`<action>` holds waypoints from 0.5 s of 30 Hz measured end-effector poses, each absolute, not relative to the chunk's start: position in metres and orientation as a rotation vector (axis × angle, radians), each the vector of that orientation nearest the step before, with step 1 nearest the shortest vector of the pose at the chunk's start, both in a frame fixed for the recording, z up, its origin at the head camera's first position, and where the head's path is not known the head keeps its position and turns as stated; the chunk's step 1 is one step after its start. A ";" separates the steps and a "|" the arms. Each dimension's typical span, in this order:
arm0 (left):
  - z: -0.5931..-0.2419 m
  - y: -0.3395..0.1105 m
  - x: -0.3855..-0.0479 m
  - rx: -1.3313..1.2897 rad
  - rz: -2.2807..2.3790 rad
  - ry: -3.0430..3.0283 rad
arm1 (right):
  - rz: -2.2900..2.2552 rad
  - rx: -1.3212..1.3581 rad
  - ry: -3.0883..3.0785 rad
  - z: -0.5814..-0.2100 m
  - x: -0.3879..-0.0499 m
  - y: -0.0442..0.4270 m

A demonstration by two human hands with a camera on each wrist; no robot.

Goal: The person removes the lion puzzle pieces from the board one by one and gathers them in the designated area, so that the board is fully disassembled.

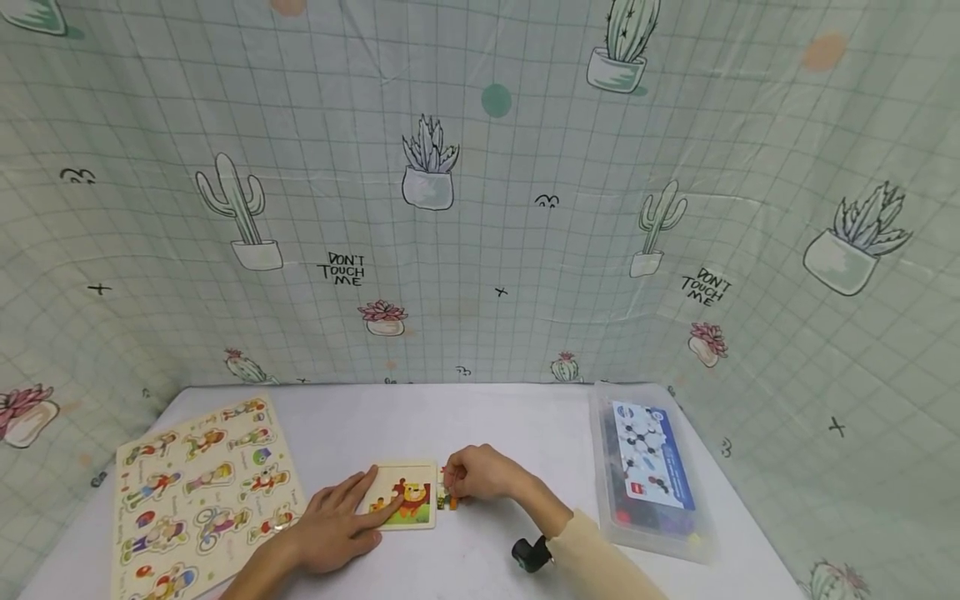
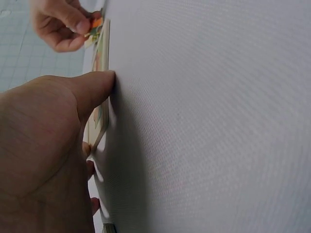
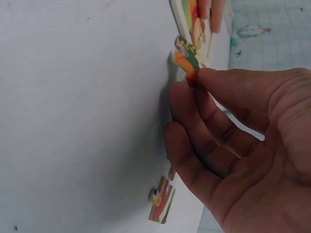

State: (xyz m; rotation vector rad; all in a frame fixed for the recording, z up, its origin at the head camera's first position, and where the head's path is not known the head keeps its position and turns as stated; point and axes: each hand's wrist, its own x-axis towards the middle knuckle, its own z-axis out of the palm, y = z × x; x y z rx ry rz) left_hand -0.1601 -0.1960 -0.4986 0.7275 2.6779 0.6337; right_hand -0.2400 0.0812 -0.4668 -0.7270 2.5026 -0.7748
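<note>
A small wooden jigsaw tray (image 1: 405,472) lies on the white table with part of a lion picture in it. My left hand (image 1: 337,525) rests across its left side, fingers extended, and the thumb (image 2: 99,87) touches the near edge. At the tray's right edge, my right hand (image 1: 483,473) pinches a jigsaw piece (image 3: 186,62) in orange, green and yellow between thumb and fingertips. Another loose jigsaw piece (image 3: 162,201), red and brown, lies on the table beyond the curled lower fingers in the right wrist view.
To the left lies a large wooden peg board (image 1: 187,500) of cartoon figures, partly behind the left forearm. A clear plastic box (image 1: 652,533) with a blue and white label stands at the right. Beside the right wrist is a small black object (image 1: 531,554). A patterned curtain (image 1: 480,250) hangs behind the table.
</note>
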 end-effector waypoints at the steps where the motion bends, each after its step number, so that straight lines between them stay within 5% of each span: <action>1: -0.499 -0.196 -0.161 0.723 0.636 2.677 | -0.772 -0.722 2.508 -0.468 -0.240 0.081; 15: -0.508 -0.197 -0.163 0.715 0.645 2.700 | -0.663 -0.808 2.611 -0.473 -0.241 0.079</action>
